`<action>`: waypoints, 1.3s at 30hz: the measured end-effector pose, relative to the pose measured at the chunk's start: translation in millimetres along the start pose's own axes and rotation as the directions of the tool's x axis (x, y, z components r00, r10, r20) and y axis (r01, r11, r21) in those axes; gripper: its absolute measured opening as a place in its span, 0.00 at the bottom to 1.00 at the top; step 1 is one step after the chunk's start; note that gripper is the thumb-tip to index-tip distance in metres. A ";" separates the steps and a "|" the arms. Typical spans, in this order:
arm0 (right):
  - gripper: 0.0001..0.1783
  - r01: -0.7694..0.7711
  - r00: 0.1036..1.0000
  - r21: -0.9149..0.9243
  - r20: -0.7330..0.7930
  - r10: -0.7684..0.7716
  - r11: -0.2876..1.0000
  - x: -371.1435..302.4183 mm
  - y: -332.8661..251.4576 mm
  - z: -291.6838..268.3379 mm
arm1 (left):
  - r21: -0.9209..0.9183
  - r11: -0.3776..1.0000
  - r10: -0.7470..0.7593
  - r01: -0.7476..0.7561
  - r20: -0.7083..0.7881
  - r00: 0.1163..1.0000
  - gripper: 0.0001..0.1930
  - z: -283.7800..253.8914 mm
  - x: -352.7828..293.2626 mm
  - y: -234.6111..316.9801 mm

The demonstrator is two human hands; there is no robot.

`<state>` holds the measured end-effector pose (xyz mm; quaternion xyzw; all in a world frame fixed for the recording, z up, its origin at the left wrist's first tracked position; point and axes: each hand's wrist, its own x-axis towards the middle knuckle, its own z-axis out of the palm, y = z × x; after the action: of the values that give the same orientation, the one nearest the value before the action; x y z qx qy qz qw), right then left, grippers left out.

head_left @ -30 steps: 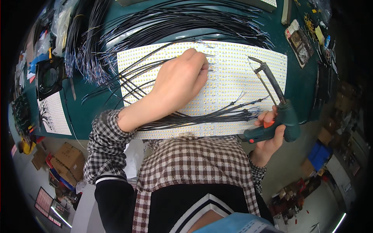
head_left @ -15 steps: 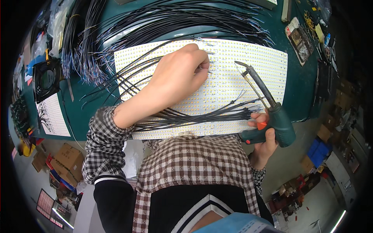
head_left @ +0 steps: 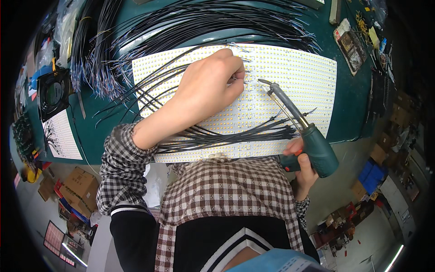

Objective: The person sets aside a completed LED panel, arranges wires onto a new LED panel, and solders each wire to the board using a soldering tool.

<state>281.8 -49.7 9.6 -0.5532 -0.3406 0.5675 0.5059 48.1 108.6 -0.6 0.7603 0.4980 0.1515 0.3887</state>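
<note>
A white LED board [head_left: 312,86], set with rows of small yellowish chips, lies before me on the green table. My left hand [head_left: 210,84] rests over its middle, thumb and fingers pinched on a thin black wire [head_left: 245,82] whose tip pokes out beside them. Other black wires run under that hand from the left. My right hand [head_left: 307,174] grips a green soldering gun [head_left: 321,152] by its handle. The gun's dark tip points up and left, a short way right of my left fingertips. Across the board's near part lies a bundle of black wires [head_left: 226,137].
Long black cables [head_left: 217,20] with stripped coloured ends spread behind the board, and more bundles [head_left: 102,59] lie to the left. A black fan [head_left: 53,93] and a smaller board [head_left: 65,136] sit at far left. A stained block [head_left: 350,47] stands at back right.
The soldering gun in my right hand has swung left, its tip now closer to my left fingers. My left hand has stayed nearly still.
</note>
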 end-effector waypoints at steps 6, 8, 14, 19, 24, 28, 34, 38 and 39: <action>0.09 -0.015 0.999 -0.043 0.044 0.017 0.999 -0.2 -0.6 3.8 | -0.002 1.000 -0.009 0.009 0.007 1.000 0.04 -0.4 0.1 1.1; 0.08 -0.023 0.999 -0.048 0.045 0.025 0.999 -0.9 -1.7 5.6 | 0.004 1.000 -0.008 0.008 0.006 1.000 0.04 -0.9 -0.6 1.4; 0.17 -0.058 0.997 -0.199 0.045 0.069 0.978 -2.7 -5.5 9.4 | -0.004 1.000 -0.002 0.002 -0.007 1.000 0.04 -0.3 -0.9 0.1; 0.17 -0.038 0.996 -0.219 0.075 0.056 0.975 -1.1 -3.6 7.5 | -0.017 1.000 0.014 -0.014 -0.022 1.000 0.04 1.0 -1.7 -2.3; 0.15 -0.029 0.997 -0.226 0.065 0.044 0.974 -1.5 -5.1 9.2 | -0.020 1.000 0.018 -0.018 -0.025 1.000 0.04 0.5 -2.2 -2.7; 0.09 -0.023 0.997 -0.155 0.072 0.034 0.988 -1.7 -1.8 8.4 | -0.016 1.000 0.021 -0.021 -0.033 0.999 0.04 1.0 -2.9 -2.5; 0.09 -0.030 0.997 -0.155 0.070 0.041 0.987 -0.9 -5.9 10.5 | -0.025 0.999 0.022 -0.023 -0.046 0.999 0.04 2.1 -4.0 -3.2; 0.16 -0.030 0.994 -0.218 0.095 0.052 0.975 0.7 -6.9 12.8 | -0.015 1.000 0.018 -0.019 -0.044 0.999 0.04 1.8 -4.4 -2.5; 0.16 -0.031 0.994 -0.218 0.094 0.052 0.975 -0.1 -6.0 12.1 | -0.013 1.000 0.018 -0.019 -0.044 0.999 0.04 2.3 -4.6 -2.9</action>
<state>271.3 -46.1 17.2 -0.5830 -0.4134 0.5643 0.4133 45.6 104.1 -3.6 0.7587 0.4984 0.1750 0.3812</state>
